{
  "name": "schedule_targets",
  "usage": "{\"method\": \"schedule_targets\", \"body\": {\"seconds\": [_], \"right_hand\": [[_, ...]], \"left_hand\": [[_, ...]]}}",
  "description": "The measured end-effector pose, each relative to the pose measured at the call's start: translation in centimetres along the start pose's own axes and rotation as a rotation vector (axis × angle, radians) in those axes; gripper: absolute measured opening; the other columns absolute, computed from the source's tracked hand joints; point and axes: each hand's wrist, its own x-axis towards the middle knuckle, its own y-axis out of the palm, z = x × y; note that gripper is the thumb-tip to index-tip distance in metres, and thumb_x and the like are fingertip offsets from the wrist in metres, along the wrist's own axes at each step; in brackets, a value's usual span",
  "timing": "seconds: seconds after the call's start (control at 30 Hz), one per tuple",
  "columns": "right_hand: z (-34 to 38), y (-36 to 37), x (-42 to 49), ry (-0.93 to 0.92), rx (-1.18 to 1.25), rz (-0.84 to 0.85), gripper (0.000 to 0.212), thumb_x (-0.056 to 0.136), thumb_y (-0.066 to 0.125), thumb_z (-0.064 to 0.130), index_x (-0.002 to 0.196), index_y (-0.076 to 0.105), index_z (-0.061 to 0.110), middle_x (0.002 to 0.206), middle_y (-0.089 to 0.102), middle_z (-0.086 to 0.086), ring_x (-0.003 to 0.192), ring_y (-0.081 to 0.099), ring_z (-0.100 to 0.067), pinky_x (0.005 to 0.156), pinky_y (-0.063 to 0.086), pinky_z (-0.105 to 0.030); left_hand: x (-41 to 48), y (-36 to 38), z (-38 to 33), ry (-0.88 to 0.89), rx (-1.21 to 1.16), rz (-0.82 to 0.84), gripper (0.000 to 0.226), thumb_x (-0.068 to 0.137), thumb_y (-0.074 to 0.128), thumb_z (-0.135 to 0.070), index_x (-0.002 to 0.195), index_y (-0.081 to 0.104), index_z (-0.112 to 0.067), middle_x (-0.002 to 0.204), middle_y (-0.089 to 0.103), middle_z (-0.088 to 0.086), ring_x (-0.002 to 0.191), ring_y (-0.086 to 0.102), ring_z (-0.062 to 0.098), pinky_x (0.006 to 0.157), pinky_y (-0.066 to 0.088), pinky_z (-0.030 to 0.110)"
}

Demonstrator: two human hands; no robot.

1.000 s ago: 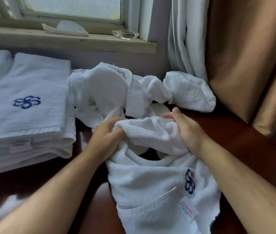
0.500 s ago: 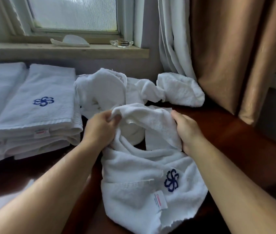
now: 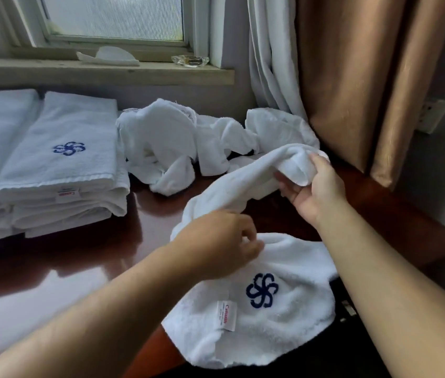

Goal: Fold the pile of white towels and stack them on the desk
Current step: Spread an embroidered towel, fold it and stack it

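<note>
A white towel [image 3: 256,309] with a blue emblem drapes over the desk [image 3: 79,268] edge, the left hand [image 3: 221,244] curled at its fold — whether pinching, I cannot tell — the right hand [image 3: 314,189] gripping its raised end, the crumpled pile [image 3: 175,148] and folded stack [image 3: 60,165] behind

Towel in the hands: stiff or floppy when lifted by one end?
Likely floppy: the towel droops in a curve from the right hand down to the desk. Probably light: that one hand's grip holds its end up.
</note>
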Motion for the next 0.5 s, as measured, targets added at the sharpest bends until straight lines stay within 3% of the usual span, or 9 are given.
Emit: {"method": "schedule_targets", "body": {"seconds": [0.1, 0.17, 0.23, 0.33, 0.4, 0.5], "right_hand": [[-1.1, -1.5, -0.6, -0.054, -0.702, 0.139, 0.041, 0.093, 0.06, 0.057, 0.11, 0.07, 0.021, 0.097, 0.078, -0.003, 0.08, 0.073, -0.019, 0.061, 0.054, -0.032], [-1.8, -2.4, -0.9, -0.066, -0.962, 0.278, 0.05, 0.094, 0.056, 0.061, 0.107, 0.07, 0.015, 0.09, 0.078, -0.001, 0.07, 0.07, -0.014, 0.064, 0.05, -0.029], [-2.0, -2.7, -1.4, -0.053, -1.016, 0.384, 0.056, 0.095, 0.053, 0.062, 0.105, 0.07, 0.01, 0.089, 0.079, -0.003, 0.067, 0.068, -0.013, 0.065, 0.048, -0.028], [-1.8, -2.2, -2.0, 0.05, -0.878, 0.467, 0.058, 0.089, 0.058, 0.063, 0.113, 0.064, 0.01, 0.092, 0.078, -0.011, 0.068, 0.068, -0.018, 0.061, 0.045, -0.026], [-1.8, -1.6, -2.3, 0.087, -0.85, 0.529, 0.064, 0.077, 0.064, 0.065, 0.115, 0.063, 0.014, 0.094, 0.078, -0.011, 0.071, 0.069, -0.019, 0.061, 0.046, -0.025], [-2.3, -1.2, -2.3, -0.021, -1.083, 0.593, 0.045, 0.081, 0.075, 0.055, 0.109, 0.068, 0.021, 0.094, 0.078, 0.001, 0.077, 0.073, -0.015, 0.066, 0.049, -0.026]], "left_hand": [[0.3, 0.6, 0.9, -0.041, 0.21, 0.187, 0.058, 0.077, 0.056, -0.08, 0.125, 0.055, -0.048, 0.121, 0.05, -0.013, 0.11, 0.047, 0.011, 0.082, 0.04, 0.03], [0.4, 0.2, 1.9, -0.004, 0.27, 0.289, 0.058, 0.077, 0.068, -0.067, 0.131, 0.051, -0.052, 0.137, 0.045, -0.013, 0.124, 0.044, 0.016, 0.093, 0.034, 0.031], [0.8, -0.7, 3.3, 0.028, 0.248, 0.341, 0.048, 0.084, 0.072, -0.04, 0.13, 0.057, -0.048, 0.149, 0.041, -0.02, 0.137, 0.038, 0.012, 0.105, 0.026, 0.028], [1.1, -2.3, 5.1, 0.099, 0.282, 0.323, 0.042, 0.085, 0.066, -0.015, 0.117, 0.07, -0.042, 0.147, 0.043, -0.029, 0.142, 0.03, 0.002, 0.117, 0.02, 0.024], [0.8, -3.4, 6.5, 0.143, 0.404, 0.177, 0.045, 0.084, 0.063, -0.011, 0.109, 0.072, -0.047, 0.138, 0.049, -0.028, 0.136, 0.033, 0.003, 0.111, 0.029, 0.029], [-0.2, -4.6, 7.8, 0.082, 0.515, -0.033, 0.052, 0.087, 0.056, -0.007, 0.109, 0.068, -0.053, 0.123, 0.049, -0.022, 0.118, 0.039, 0.009, 0.091, 0.037, 0.031]]}}
